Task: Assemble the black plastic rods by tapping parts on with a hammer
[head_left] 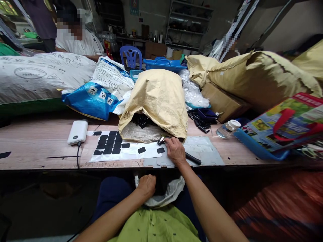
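The right hand [176, 151] lies over a hammer [193, 158], its grip curled around the handle just behind the metal head, with the black end sticking out past the palm. The left hand [147, 186] is low over the lap, below the tabletop [47, 143] edge, fingers folded in; I can't tell whether its grip pinches anything. A pale bag [165, 197] sits in the lap beside it.

The hammer's head is above a grey board [208, 153], next to the right end of a white sheet [151, 147]. Dark patches [109, 143] crowd the sheet's left part, with a few spaced apart toward the hammer.

To my eye, this is a moment of handling the hammer, with no blow under way. A next move would call for a steady grip on the handle and a clear view of the left fingers.

Behind the sheet, a big paper sack [160, 90] gapes over black pieces [143, 121]. A white power bank [78, 132] lies left, a jar [228, 128] right, and a co-worker in white [75, 42] sits across.
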Demonstrator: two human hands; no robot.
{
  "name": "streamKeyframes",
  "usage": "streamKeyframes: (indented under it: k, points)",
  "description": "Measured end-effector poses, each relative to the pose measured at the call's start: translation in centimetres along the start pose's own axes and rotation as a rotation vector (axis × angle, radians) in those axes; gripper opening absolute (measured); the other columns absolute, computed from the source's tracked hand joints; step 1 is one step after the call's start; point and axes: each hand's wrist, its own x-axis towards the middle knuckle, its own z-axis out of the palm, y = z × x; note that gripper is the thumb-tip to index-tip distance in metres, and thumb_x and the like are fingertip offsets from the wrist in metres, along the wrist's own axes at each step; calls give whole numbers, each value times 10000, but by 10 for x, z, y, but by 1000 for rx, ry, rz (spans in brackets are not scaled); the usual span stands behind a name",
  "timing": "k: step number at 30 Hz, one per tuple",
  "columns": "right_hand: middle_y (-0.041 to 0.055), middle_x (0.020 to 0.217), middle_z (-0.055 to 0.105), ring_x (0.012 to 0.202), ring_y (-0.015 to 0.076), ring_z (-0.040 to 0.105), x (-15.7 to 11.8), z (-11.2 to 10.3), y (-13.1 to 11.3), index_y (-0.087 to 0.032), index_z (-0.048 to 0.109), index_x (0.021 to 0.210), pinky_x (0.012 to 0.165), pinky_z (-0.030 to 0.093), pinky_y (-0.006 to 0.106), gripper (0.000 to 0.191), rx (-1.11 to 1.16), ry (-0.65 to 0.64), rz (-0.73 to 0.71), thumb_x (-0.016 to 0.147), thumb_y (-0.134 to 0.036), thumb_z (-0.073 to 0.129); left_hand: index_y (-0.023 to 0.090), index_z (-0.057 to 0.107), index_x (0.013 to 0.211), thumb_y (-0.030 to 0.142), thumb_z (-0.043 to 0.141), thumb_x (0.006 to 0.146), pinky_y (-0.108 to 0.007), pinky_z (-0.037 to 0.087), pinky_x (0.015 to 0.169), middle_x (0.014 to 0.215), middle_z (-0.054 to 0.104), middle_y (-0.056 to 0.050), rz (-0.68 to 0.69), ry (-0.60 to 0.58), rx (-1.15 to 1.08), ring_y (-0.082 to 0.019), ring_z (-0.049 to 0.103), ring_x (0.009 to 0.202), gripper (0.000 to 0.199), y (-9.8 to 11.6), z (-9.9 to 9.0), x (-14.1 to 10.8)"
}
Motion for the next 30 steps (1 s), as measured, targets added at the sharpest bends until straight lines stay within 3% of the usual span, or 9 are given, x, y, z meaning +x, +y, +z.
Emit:
streamKeyframes:
  k: [5,8,10,14,16,20,23,26,30]
  points:
    - [72,1012,629,967,227,520,0,-1,-1,-240,671,1191,868,416,326,257,-4,4,-4,970,-209,544,200,733,1048,249,609,849,-423,528,854,1075,760,-161,64,11,21,-345,715,1033,239,4,-19,-13]
    - [74,1013,628,967,229,518,0,0,-1,-241,670,1197,862,414,327,261,-1,6,1,972,-213,541,235,750,959,382,640,843,-294,507,676,875,773,-54,255,-73,-206,-227,713,790,218,3,-66,-17]
    - [73,1010,627,970,232,515,-1,0,-1,-241,670,1202,860,412,326,266,1,2,6,970,-211,544,217,739,1004,451,565,901,-259,470,595,764,749,-25,284,-95,-389,-173,659,635,310,-2,-108,-7]
    - [73,1011,622,972,232,510,0,0,-1,-239,674,1195,868,412,331,266,-3,-1,5,968,-201,541,213,703,1157,481,570,907,-326,475,693,854,748,-75,-65,626,-273,-246,674,798,390,-21,-182,40]
    - [75,1013,619,974,231,509,0,0,-1,-240,672,1197,872,413,331,266,-6,-2,1,971,-207,537,229,670,1231,502,591,901,-372,485,773,975,754,-109,-209,797,-216,-300,681,942,436,-29,-202,68]
    - [76,1022,617,981,229,514,0,-1,0,-247,666,1208,874,420,329,272,4,-12,5,974,-215,531,223,677,1207,503,639,870,-433,487,846,1061,744,-162,-341,808,-107,-358,675,1039,440,-37,-211,107]
    - [77,1027,617,984,228,520,0,-1,0,-250,668,1202,877,425,328,269,12,-25,11,968,-213,539,233,686,1196,465,609,894,-437,487,856,1060,741,-159,-376,780,-75,-350,678,1035,388,-41,-207,115]
    - [80,1028,619,987,230,524,0,-2,0,-246,669,1199,877,426,330,265,12,-27,13,971,-217,538,255,704,1140,442,631,879,-396,486,853,1105,723,-122,-307,797,-57,-322,655,1066,330,-46,-200,103]
    - [79,1022,625,985,232,524,0,-1,0,-247,671,1196,877,423,333,264,10,-15,12,974,-212,534,233,716,983,396,674,852,-330,470,824,1050,710,-71,-40,804,-41,-256,643,996,213,-54,-182,64]
